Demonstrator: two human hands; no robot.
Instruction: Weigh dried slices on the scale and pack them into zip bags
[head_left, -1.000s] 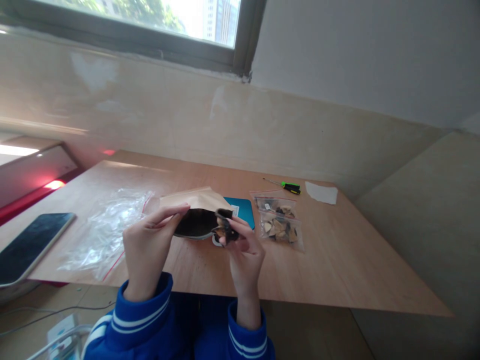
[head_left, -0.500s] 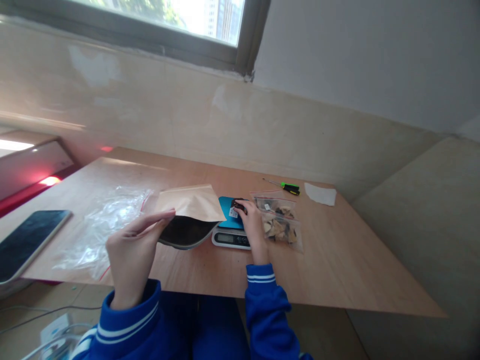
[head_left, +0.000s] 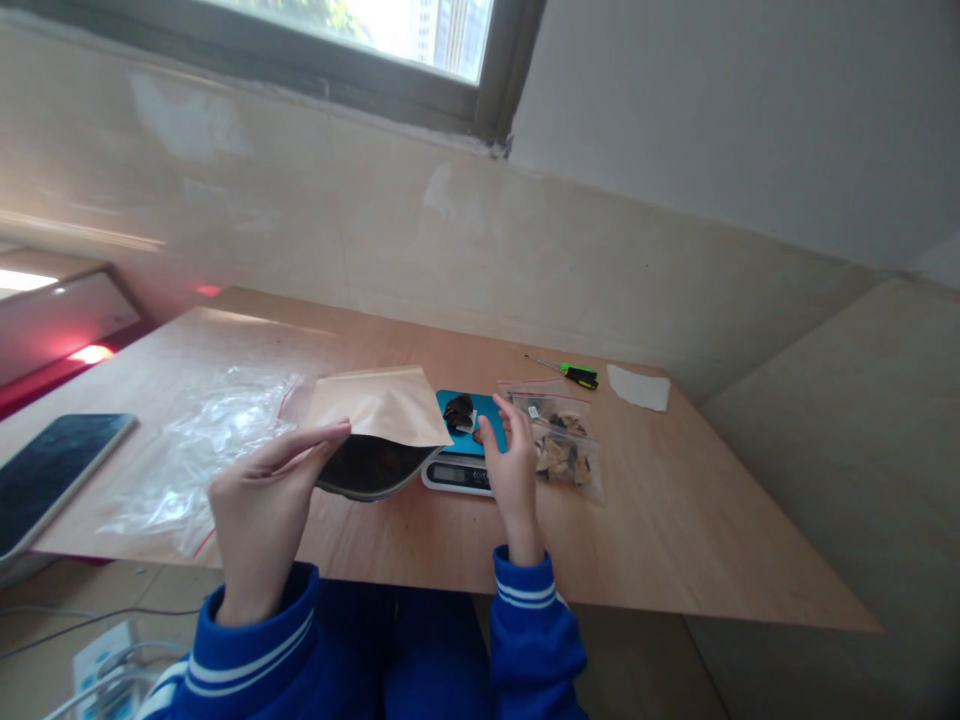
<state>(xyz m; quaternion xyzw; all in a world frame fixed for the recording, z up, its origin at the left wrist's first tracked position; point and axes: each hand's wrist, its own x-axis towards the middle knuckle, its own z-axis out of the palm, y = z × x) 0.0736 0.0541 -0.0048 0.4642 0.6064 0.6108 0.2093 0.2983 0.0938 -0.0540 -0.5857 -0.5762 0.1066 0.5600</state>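
My left hand [head_left: 277, 500] pinches the left edge of a brown paper pouch [head_left: 379, 405], whose dark mouth gapes toward me. To the right of the pouch sits a kitchen scale [head_left: 456, 476] with a blue platform and a small display. Dark dried pieces [head_left: 458, 410] lie on the platform with a small white label beside them. My right hand [head_left: 514, 465] hovers over the platform's right side, thumb and fingers apart, holding nothing I can see. Just right of that hand are clear zip bags [head_left: 559, 460] with brown dried pieces inside.
Crumpled clear plastic bags [head_left: 202, 440] cover the table's left part, near a phone [head_left: 60, 480] at the edge. Toward the back lie a green and black screwdriver [head_left: 574, 373] and a white piece of paper [head_left: 639, 388]. Cables and a power strip [head_left: 109, 665] are below at left.
My right hand has opened and drawn back to the right from the dark dried pieces, which now show on the scale. My left hand still holds the pouch.
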